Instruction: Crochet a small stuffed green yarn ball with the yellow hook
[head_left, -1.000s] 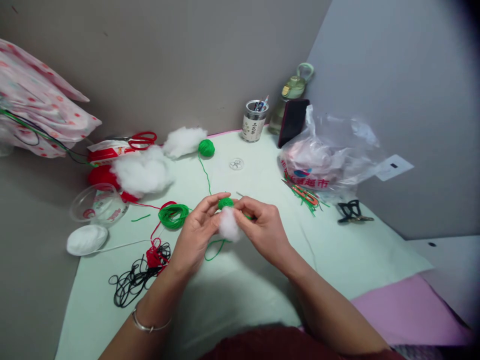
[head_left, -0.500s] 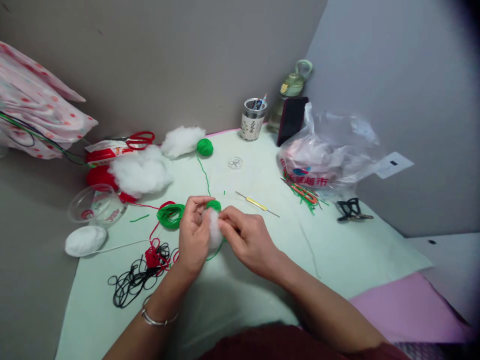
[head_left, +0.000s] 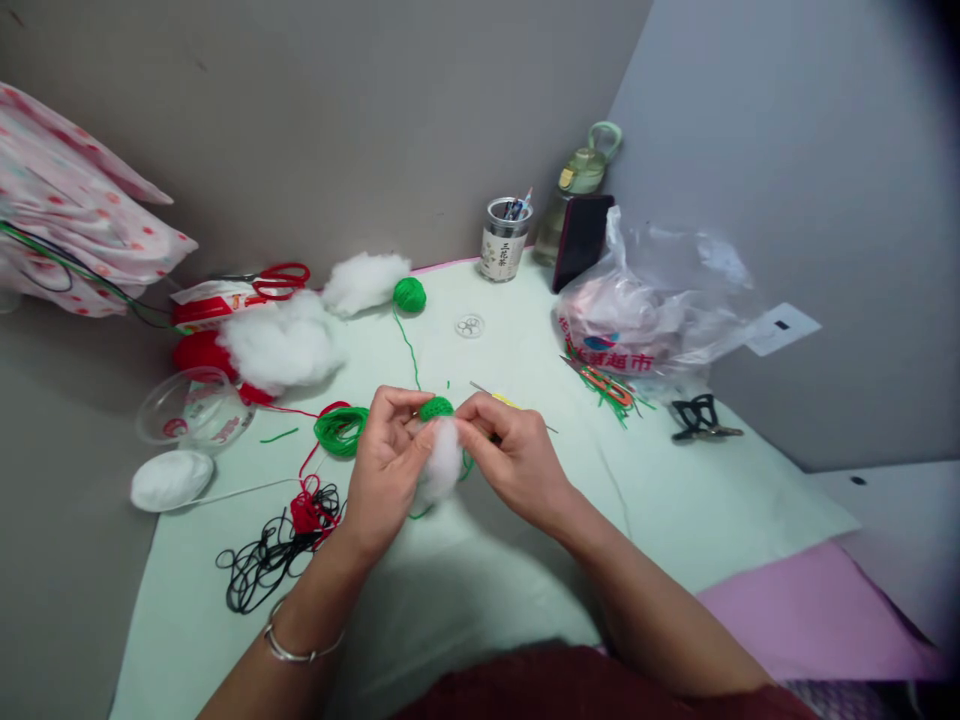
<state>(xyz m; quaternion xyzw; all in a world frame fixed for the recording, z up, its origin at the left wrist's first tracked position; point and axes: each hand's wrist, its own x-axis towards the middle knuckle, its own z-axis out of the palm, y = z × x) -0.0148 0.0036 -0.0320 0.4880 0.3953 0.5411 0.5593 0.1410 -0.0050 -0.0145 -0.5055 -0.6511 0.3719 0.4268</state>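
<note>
A small green crocheted piece (head_left: pixel 436 408) shows between my hands, with a tuft of white stuffing (head_left: pixel 442 462) hanging at its near side. My left hand (head_left: pixel 390 455) is closed round the green piece and presses its thumb on the stuffing. Thumb and fingers of my right hand (head_left: pixel 514 455) pinch the stuffing's right edge beside the green piece. Green yarn trails below the hands. Beyond my right hand lies a crochet hook (head_left: pixel 504 400) with a yellow handle, partly covered. A coil of green yarn (head_left: pixel 341 432) rests left of my left hand.
Piles of stuffing (head_left: pixel 285 342), a white yarn ball (head_left: pixel 172 480), a clear plastic tub (head_left: pixel 187 415) and tangled black cord (head_left: pixel 262 565) are at left. A pen tin (head_left: pixel 504 245), bottle (head_left: pixel 581 180), phone (head_left: pixel 583 240), plastic bag (head_left: pixel 645 310) and orange-handled snips (head_left: pixel 604 383) stand or lie behind and right.
Both hands have shifted slightly; the green piece and stuffing have moved a little right. My right hand has moved up and right, and now covers more of the crochet hook.
</note>
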